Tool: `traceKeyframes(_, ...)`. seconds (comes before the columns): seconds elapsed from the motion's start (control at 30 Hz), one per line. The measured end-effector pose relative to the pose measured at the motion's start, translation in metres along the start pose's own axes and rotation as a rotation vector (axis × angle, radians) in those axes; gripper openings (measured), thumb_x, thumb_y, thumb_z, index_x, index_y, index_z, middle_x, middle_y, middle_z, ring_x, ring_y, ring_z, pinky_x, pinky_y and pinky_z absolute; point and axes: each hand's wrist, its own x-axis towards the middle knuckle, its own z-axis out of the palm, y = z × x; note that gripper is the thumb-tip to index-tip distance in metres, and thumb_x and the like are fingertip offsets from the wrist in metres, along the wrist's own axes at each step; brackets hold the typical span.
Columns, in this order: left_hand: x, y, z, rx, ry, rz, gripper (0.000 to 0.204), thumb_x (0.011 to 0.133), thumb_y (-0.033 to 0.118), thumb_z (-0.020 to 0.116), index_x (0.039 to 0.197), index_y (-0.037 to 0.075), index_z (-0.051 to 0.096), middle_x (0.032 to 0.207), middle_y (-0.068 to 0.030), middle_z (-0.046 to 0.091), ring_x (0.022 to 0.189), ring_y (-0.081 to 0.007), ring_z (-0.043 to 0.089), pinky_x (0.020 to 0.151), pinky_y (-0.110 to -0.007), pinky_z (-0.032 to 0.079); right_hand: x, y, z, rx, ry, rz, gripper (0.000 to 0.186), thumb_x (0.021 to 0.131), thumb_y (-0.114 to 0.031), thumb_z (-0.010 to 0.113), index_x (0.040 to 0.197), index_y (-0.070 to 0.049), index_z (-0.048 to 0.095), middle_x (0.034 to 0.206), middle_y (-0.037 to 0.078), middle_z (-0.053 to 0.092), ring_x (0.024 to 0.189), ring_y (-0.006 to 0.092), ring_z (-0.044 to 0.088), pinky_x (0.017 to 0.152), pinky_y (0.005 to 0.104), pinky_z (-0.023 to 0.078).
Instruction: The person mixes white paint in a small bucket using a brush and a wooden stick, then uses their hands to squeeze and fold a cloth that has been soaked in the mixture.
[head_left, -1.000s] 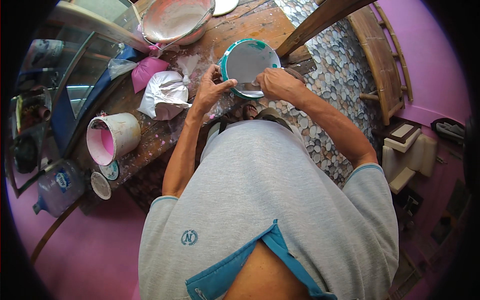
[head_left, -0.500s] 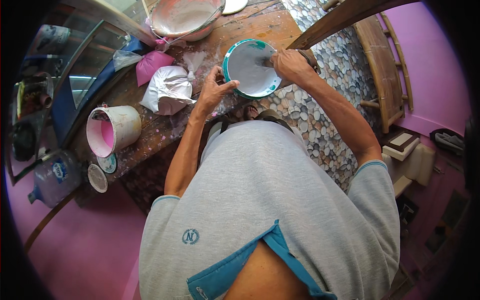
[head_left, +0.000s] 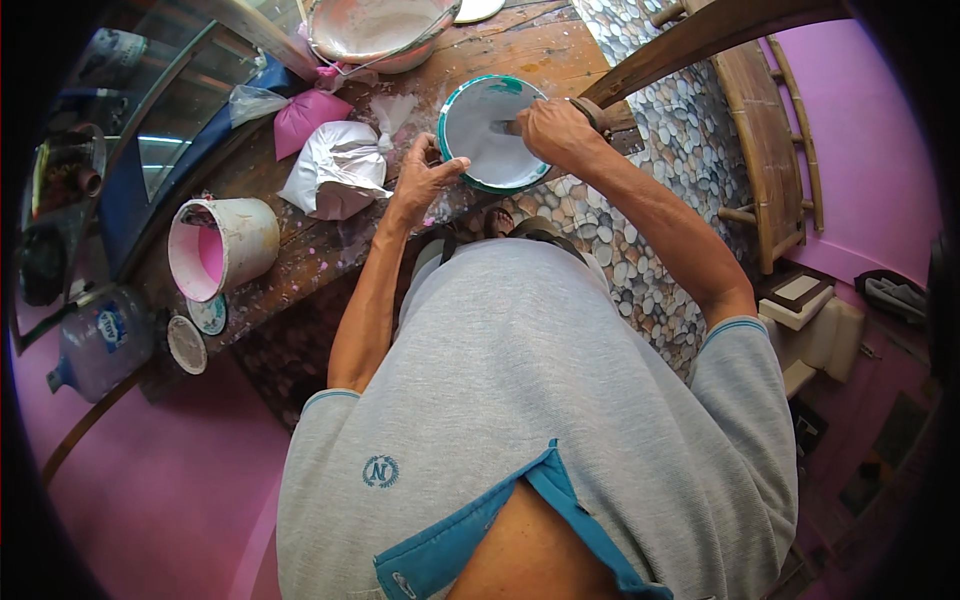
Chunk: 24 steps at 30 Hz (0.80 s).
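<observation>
Tabletop (head_left: 535, 45): brown wood planks, spattered with white and pink.

Basin (head_left: 408, 58): orange, whitened inside, wire handle; far side of the tabletop.

Pail, teal-rimmed (head_left: 476, 104): at the near right edge of the tabletop, mouth toward the wearer; pale grey-white matter within. Whether its base rests wholly on the wood cannot be told.

Pail, white (head_left: 252, 240): left part of the tabletop, leaning in view, pink inside, outer wall stained.

Bag, silvery white (head_left: 335, 175): knotted, between the two pails, near the left hand.

Left hand (head_left: 428, 172): grip closed on the teal-rimmed pail's left side, thumb over the rim, fingers outside.

Right hand (head_left: 562, 132): grip closed round a tool, over the same pail's right rim.

Bag, pink (head_left: 310, 122): tied, just beyond the silvery one.

Discs, two (head_left: 187, 345): round, pale, close to the white pail.

Tool (head_left: 508, 127): dark end showing inside the teal-rimmed pail; kind unclear, mostly covered by the fist.
</observation>
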Motion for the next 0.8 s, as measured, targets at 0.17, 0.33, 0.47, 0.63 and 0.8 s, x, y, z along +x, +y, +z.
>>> traceKeyframes(0.17, -0.003, -0.007, -0.007, -0.046, 0.034, -0.018, 0.031, 0.081, 0.012, 0.072, 0.101, 0.005, 0.048, 0.094, -0.0065, 0.060, 0.088, -0.0139, 0.061, 0.076, -0.029, 0.055, 0.002, -0.007, 0.016, -0.069, 0.146, -0.185, 0.022, 0.085, -0.010, 0.047, 0.088, -0.001, 0.067, 0.076, 0.018, 0.066, 0.073, 0.0328, 0.067, 0.066, 0.0415, 0.052)
traceKeyframes(0.33, 0.000, -0.013, -0.010, -0.057, 0.067, -0.003, 0.030, 0.082, 0.011, 0.071, 0.099, 0.006, 0.048, 0.095, -0.0067, 0.061, 0.089, -0.0142, 0.062, 0.076, -0.030, 0.055, -0.009, -0.018, 0.005, 0.026, -0.072, -0.060, 0.022, 0.084, -0.012, 0.049, 0.092, -0.003, 0.067, 0.075, 0.020, 0.065, 0.073, 0.0346, 0.066, 0.067, 0.0425, 0.052)
traceKeyframes(0.47, 0.006, -0.018, -0.016, -0.189, 0.094, 0.025, 0.032, 0.080, 0.013, 0.074, 0.100, 0.005, 0.051, 0.094, -0.0059, 0.060, 0.085, -0.0130, 0.061, 0.073, -0.027, 0.055, -0.029, -0.001, -0.009, 0.128, -0.024, -0.035, 0.028, 0.085, -0.014, 0.048, 0.104, -0.005, 0.067, 0.081, 0.025, 0.064, 0.081, 0.0339, 0.066, 0.071, 0.0429, 0.051)
traceKeyframes(0.63, 0.014, -0.007, -0.025, -0.268, 0.096, 0.003, 0.032, 0.080, 0.014, 0.075, 0.102, 0.006, 0.052, 0.093, -0.0041, 0.061, 0.083, -0.0109, 0.060, 0.071, -0.026, 0.053, -0.071, 0.016, -0.008, 0.180, 0.136, 0.060, 0.039, 0.091, -0.019, 0.046, 0.129, -0.014, 0.054, 0.088, 0.020, 0.063, 0.084, 0.0351, 0.062, 0.081, 0.0448, 0.048)
traceKeyframes(0.8, 0.012, -0.008, -0.024, -0.298, 0.085, -0.016, 0.032, 0.081, 0.015, 0.074, 0.102, 0.005, 0.052, 0.094, -0.0034, 0.060, 0.086, -0.0112, 0.060, 0.074, -0.027, 0.053, -0.096, 0.018, 0.023, 0.204, 0.200, 0.140, 0.045, 0.093, -0.019, 0.050, 0.138, -0.022, 0.044, 0.079, 0.016, 0.060, 0.071, 0.0319, 0.061, 0.070, 0.0432, 0.049)
